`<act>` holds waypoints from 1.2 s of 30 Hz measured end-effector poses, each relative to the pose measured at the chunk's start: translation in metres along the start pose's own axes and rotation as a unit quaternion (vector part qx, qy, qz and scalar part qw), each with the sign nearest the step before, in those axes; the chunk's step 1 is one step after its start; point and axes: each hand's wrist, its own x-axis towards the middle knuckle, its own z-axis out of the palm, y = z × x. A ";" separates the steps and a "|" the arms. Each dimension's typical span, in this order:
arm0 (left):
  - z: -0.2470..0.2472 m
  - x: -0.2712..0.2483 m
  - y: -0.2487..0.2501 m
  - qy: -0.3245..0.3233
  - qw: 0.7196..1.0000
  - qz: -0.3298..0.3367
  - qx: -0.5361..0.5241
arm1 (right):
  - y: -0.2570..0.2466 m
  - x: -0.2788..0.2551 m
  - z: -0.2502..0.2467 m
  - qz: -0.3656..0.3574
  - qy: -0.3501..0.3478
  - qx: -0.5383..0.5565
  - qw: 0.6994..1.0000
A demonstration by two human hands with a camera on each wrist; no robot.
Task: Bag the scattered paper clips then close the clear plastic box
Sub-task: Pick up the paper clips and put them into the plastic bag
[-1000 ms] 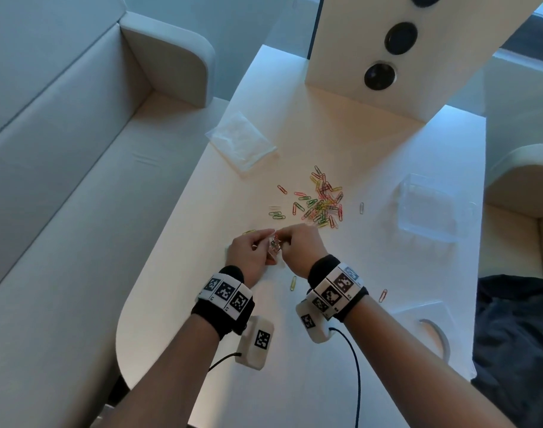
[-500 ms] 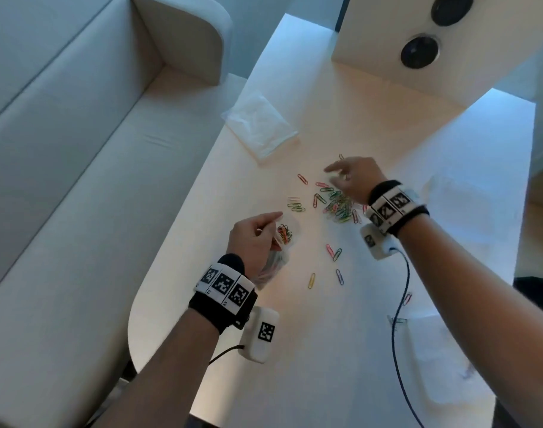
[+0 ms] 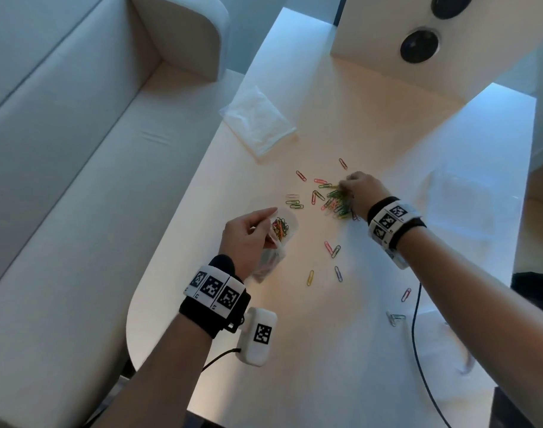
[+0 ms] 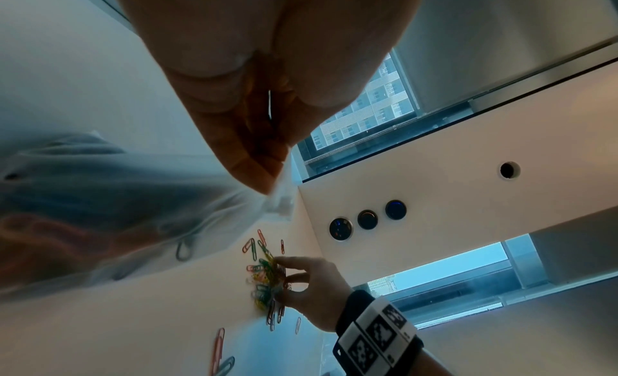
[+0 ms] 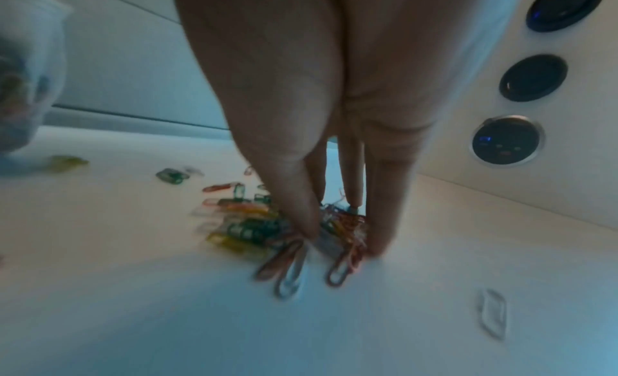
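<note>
Left hand (image 3: pixel 248 239) pinches the rim of the small clear bag (image 3: pixel 276 242) between thumb and fingers, mouth held open above the table (image 3: pixel 295 350) — coloured clips already inside. Right hand (image 3: pixel 361 193) is down on the paper clip pile (image 3: pixel 336 202), fingertips (image 5: pixel 307 223) closing around a bunch (strays lie nearer the person). Clear plastic box (image 3: pixel 461 208) — well right of the pile, too washed-out to read.
</note>
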 end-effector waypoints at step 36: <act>0.031 -0.018 -0.019 -0.021 0.998 0.001 0.055 | -0.095 -0.115 -0.049 -0.079 -0.052 0.415 0.905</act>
